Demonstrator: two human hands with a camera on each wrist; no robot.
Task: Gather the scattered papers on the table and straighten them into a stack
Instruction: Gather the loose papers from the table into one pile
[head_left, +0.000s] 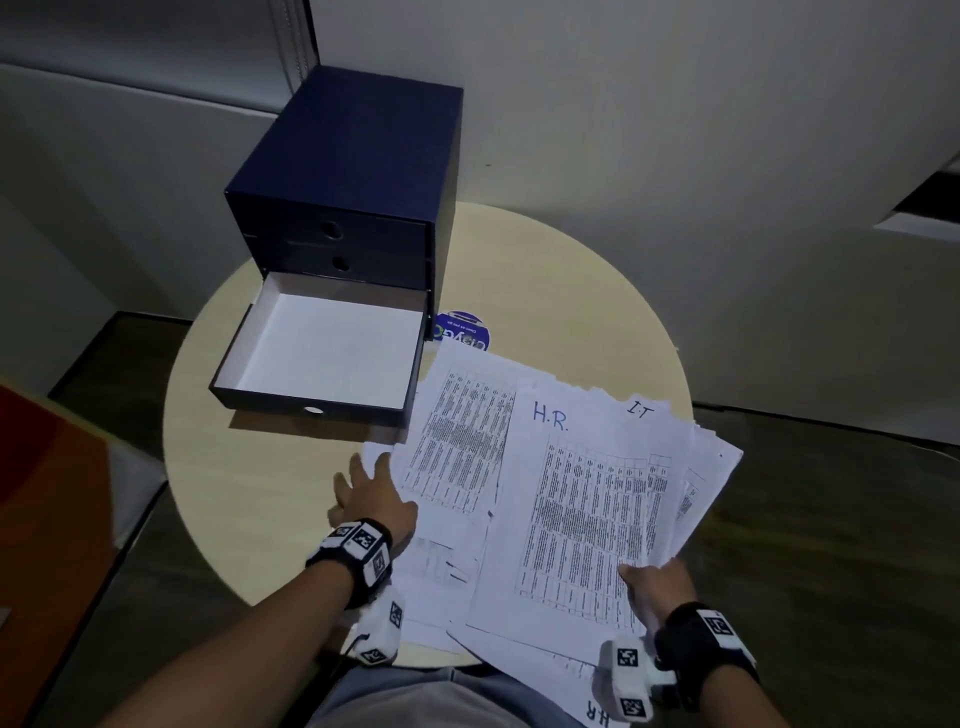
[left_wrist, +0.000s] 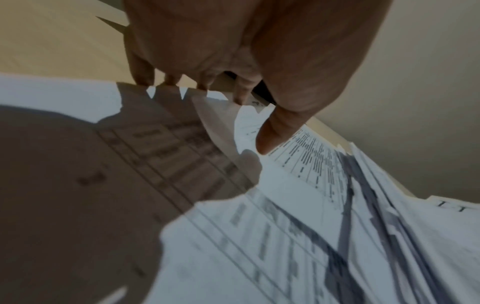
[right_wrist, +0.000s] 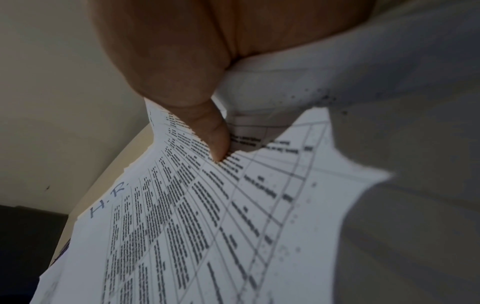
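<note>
Several printed sheets of paper lie fanned out over the right front of the round beige table; the top ones are handwritten "H.R." and "I.T". My left hand lies flat with spread straight fingers at the papers' left edge. In the left wrist view its fingertips touch a sheet's edge. My right hand pinches the papers' near right corner, thumb on top of the H.R. sheet, fingers hidden below.
A navy drawer box stands at the table's back left, its bottom drawer pulled out and white inside. A round blue sticker shows beside it. Some sheets overhang the table's front edge. An orange object is at far left.
</note>
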